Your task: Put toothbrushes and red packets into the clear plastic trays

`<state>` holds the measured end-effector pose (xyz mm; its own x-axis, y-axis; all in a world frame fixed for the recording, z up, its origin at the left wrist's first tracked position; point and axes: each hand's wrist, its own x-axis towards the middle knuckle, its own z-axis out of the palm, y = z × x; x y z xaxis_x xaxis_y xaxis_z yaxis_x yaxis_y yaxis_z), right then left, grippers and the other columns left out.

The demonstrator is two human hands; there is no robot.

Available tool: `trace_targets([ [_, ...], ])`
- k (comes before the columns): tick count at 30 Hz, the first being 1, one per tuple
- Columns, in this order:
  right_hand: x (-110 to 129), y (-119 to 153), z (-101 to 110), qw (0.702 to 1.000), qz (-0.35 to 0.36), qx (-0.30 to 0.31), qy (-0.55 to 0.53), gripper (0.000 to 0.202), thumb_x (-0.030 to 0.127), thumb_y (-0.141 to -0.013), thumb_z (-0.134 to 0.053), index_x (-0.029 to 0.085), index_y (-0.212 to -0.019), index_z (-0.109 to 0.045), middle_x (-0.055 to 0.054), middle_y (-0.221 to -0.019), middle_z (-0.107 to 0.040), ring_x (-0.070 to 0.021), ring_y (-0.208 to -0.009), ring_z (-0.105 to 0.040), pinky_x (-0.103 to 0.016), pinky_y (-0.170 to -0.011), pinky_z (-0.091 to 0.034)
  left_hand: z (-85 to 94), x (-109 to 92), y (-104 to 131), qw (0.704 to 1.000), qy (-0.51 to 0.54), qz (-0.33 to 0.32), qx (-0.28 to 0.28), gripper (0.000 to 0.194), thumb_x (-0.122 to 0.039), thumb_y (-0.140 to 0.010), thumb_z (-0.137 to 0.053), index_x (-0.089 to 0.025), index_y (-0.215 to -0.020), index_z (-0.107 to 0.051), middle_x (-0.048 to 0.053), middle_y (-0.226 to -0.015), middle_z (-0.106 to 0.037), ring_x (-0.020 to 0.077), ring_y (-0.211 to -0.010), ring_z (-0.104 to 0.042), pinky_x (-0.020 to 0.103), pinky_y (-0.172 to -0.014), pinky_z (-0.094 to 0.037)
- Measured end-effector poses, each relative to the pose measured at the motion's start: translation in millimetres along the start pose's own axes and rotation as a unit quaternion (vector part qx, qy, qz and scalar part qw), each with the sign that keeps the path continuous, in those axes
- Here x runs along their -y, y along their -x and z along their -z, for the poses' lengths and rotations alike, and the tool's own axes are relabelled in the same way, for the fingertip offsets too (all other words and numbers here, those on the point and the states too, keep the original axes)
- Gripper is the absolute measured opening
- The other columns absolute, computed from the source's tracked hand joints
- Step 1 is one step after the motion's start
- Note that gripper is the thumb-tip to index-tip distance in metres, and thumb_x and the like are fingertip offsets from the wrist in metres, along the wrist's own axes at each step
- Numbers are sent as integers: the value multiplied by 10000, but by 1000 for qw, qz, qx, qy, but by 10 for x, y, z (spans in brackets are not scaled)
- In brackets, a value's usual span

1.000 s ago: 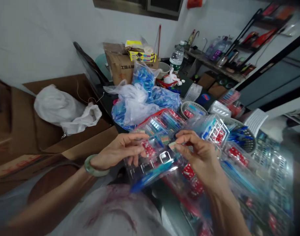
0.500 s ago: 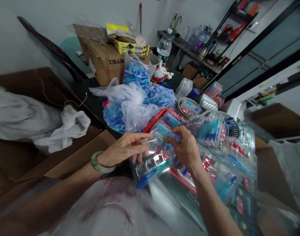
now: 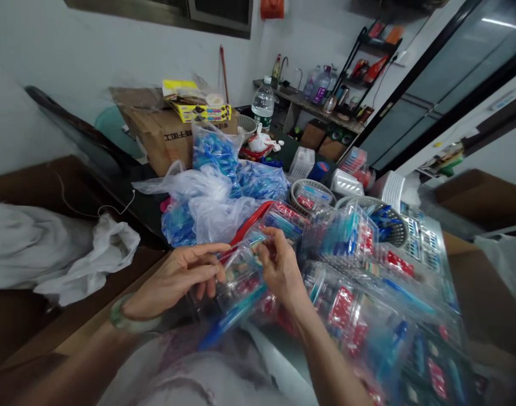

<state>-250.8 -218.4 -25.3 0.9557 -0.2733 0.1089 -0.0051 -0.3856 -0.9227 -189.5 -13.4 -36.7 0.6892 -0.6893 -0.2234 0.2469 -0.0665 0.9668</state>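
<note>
Between my hands is a clear plastic blister pack (image 3: 236, 268) with a long blue and teal stick-like piece (image 3: 232, 318) lying slanted in it, its near end smeared by motion. My left hand (image 3: 185, 276), a pale green bangle at its wrist, is at the pack's left edge. Its index finger reaches along the top, the other fingers curled against the plastic. At the upper right of the pack, my right hand (image 3: 279, 268) is closed in a pinch; what lies between its fingertips is too small to make out. A red tray edge (image 3: 251, 223) shows behind the pack.
Filled clear packs (image 3: 342, 234) are stacked to the right, beside a grey basket (image 3: 395, 223) of blue pieces. Bags of blue pieces (image 3: 217, 152) lie behind my hands. Farther back stand a cardboard box (image 3: 168, 138) and a water bottle (image 3: 264, 104). A white sack (image 3: 50, 242) is at left.
The view has tilted up and swung right, so the things behind sit lower and farther left. My right hand's blue piece no longer shows at its fingertips; my left hand stays by the pack.
</note>
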Motion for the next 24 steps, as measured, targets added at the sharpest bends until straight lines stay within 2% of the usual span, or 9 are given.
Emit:
trace_targets([
  [5, -54, 14, 72, 999, -14, -35, -32, 239, 257, -845, -461, 219, -1081, -453, 29, -736, -588, -133, -608, -539, -254, -581, -419, -27, -65, -128, 999, 39, 20, 12, 460, -306, -834, -603, -188, -1271, -526, 91, -826, -674, 144, -546, -594, 207, -437, -416],
  [8, -126, 1, 137, 995, -34, -68, -64, 240, 280, -854, -466, 214, -1084, -451, 20, -740, -591, -137, -625, -540, -249, -570, -415, -32, -113, -222, 992, 114, 23, 44, 496, -370, -817, -613, -180, -1267, -528, 132, -922, -673, 171, -600, -613, 247, -484, -463],
  [10, -166, -19, 172, 992, -46, -97, -74, 239, 297, -857, -474, 209, -1078, -452, 9, -752, -597, -139, -632, -535, -249, -571, -418, -46, -137, -290, 988, 143, 23, 56, 510, -357, -808, -630, -182, -1274, -522, 145, -987, -665, 178, -650, -621, 274, -542, -491],
  [12, -194, -48, 196, 989, -52, -118, -73, 243, 310, -857, -486, 205, -1074, -452, -2, -764, -610, -142, -638, -536, -252, -578, -425, -74, -155, -370, 990, 134, 27, 43, 491, -295, -819, -628, -182, -1283, -510, 138, -996, -664, 165, -673, -615, 274, -580, -495],
  [16, -207, -130, 215, 986, -67, -143, -48, 240, 326, -867, -490, 206, -1073, -464, -26, -820, -643, -162, -710, -591, -261, -602, -448, -82, -190, -589, 993, 112, 22, 32, 433, -252, -836, -613, -162, -1248, -517, 119, -935, -674, 137, -625, -590, 250, -541, -473],
  [20, -168, -275, 159, 982, -99, -161, -6, 276, 358, -852, -522, 208, -1082, -488, -16, -801, -638, -154, -667, -580, -276, -617, -461, 106, -237, -899, 989, 120, 39, 73, 404, -285, -820, -632, -150, -1191, -549, 116, -892, -689, 139, -580, -595, 240, -488, -465],
  [24, -113, -560, 44, 978, -126, -167, -24, 342, 415, -804, -590, 185, -1043, -508, 5, -699, -600, -135, -596, -544, -256, -548, -434, 471, -328, -1254, 985, 132, 42, 107, 369, -255, -789, -659, -133, -1130, -589, 114, -858, -704, 135, -558, -608, 228, -489, -473],
])
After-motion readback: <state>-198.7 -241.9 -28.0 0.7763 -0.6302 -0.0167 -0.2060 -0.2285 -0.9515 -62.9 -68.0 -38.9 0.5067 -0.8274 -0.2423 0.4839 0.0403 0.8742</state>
